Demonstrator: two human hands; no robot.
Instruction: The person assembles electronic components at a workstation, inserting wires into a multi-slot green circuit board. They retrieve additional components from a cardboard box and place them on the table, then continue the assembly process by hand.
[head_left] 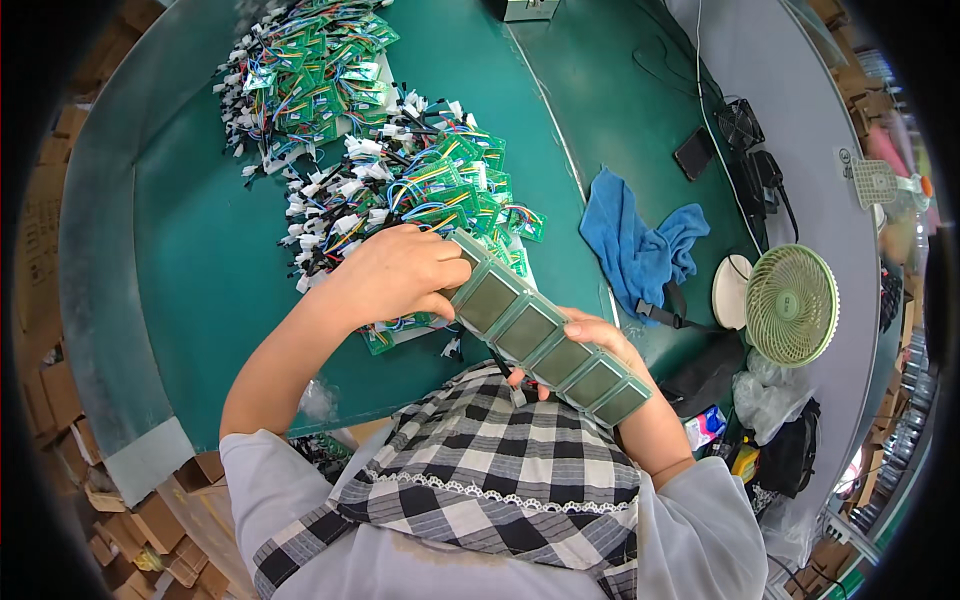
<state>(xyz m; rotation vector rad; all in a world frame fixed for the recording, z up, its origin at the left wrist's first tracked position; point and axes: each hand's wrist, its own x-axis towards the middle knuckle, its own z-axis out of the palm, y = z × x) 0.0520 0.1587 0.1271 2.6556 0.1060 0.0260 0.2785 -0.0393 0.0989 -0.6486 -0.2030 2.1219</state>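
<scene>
- Where the picture bends at its left rim, stacked brown cardboard boxes (pixel 60 400) crowd the floor beside a long green work table (pixel 190 260) with a pale grey border; the fisheye curves its edges.
- Heap of small green circuit boards (pixel 400 150) with coloured wires and white plug connectors spreads over the table's middle; single boards are hard to separate in the tangle.
- Left hand (pixel 395 275) sits over the near edge of that heap, fingers curled shut round the upper end of a strip of panels (pixel 540 335); fingertips partly hidden behind the strip.
- Strip: a row of flat grey rectangular panels in pale green frames, joined end to end, matte faces, held in the air on a slant above the table's near edge and the person's lap.
- Checked black-and-white cloth with a lace-like trim covers the lap; pale sleeves enter from the lower edge.
- Right hand (pixel 590 350) grips the strip's lower end, thumb on top, fingers underneath and mostly hidden.
- Crumpled blue cloth (pixel 640 245) lies on the table, soft folds.
- Far right: round pale green fan (pixel 792 305), dark cables and small black devices on a grey surface; bags below it blurred and cut by the rim.
</scene>
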